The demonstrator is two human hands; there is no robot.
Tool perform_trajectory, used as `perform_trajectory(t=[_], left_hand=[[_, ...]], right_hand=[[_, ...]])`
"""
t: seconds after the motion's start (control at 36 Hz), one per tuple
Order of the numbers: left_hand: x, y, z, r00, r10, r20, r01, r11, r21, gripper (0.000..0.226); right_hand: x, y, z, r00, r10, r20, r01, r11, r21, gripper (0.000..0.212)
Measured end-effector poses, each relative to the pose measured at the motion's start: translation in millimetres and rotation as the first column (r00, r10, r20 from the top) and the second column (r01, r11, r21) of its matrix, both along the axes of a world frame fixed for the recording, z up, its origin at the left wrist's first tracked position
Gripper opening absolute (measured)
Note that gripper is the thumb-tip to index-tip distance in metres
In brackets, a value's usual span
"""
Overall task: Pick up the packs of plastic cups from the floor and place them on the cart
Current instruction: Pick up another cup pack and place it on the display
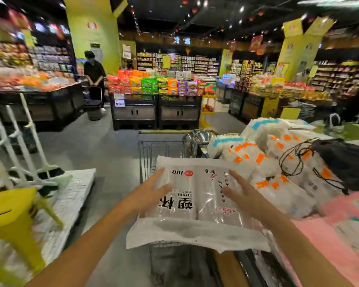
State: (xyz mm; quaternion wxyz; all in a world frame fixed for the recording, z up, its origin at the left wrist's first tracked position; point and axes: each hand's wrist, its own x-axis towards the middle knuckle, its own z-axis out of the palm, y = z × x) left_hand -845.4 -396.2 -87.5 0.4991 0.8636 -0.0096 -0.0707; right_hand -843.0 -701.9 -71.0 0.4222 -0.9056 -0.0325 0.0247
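A flat clear pack of plastic cups (197,195) with black printed characters lies across the top of a wire shopping cart (151,154). My left hand (151,193) rests flat on the pack's left side, fingers spread. On the pack's right side lies my right hand (243,195), fingers also spread. Neither hand curls around the pack. The cart's inside is mostly hidden under the pack.
More cup packs with orange and blue marks (263,162) pile on a surface to the right, beside a black drawstring bag (344,160) and pink packs (330,235). A yellow stool (10,216) and white racks (19,141) stand left. A person (94,73) stands by displays ahead.
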Motion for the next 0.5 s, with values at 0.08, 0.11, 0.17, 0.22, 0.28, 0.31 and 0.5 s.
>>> perform_trajectory(t=[0.08,0.11,0.17,0.22,0.28,0.31,0.5], left_hand=[[27.1,23.0,3.1,1.000,0.011,-0.005,-0.011,0.999,-0.046,0.087],[36.3,29.0,3.7,1.000,0.015,-0.003,-0.015,0.999,-0.036,0.088],[53.5,36.7,7.6,0.999,0.039,0.005,-0.039,0.999,-0.003,0.079],[72.9,43.0,8.4,0.998,0.055,0.023,-0.056,0.998,0.035,0.071],[91.7,47.6,7.9,0.998,0.055,0.044,-0.058,0.996,0.061,0.068],[101.1,49.5,6.9,0.997,0.056,0.049,-0.059,0.996,0.073,0.068],[168.6,49.3,-5.6,0.993,0.108,0.043,-0.111,0.991,0.081,0.069]], right_hand=[[37.3,24.1,-4.4,1.000,0.011,0.001,-0.011,1.000,-0.002,0.076],[49.1,30.8,-5.2,1.000,0.019,0.005,-0.019,1.000,-0.008,0.077],[73.6,42.1,-7.5,0.999,0.035,0.016,-0.035,0.999,-0.032,0.077],[96.8,51.0,-9.4,0.999,0.042,0.020,-0.041,0.998,-0.050,0.074],[118.0,57.8,-8.7,0.999,0.050,0.016,-0.049,0.997,-0.065,0.073],[128.3,60.3,-8.7,0.998,0.059,0.013,-0.058,0.996,-0.067,0.072],[205.2,65.1,-13.4,0.992,0.123,0.008,-0.122,0.989,-0.079,0.069]])
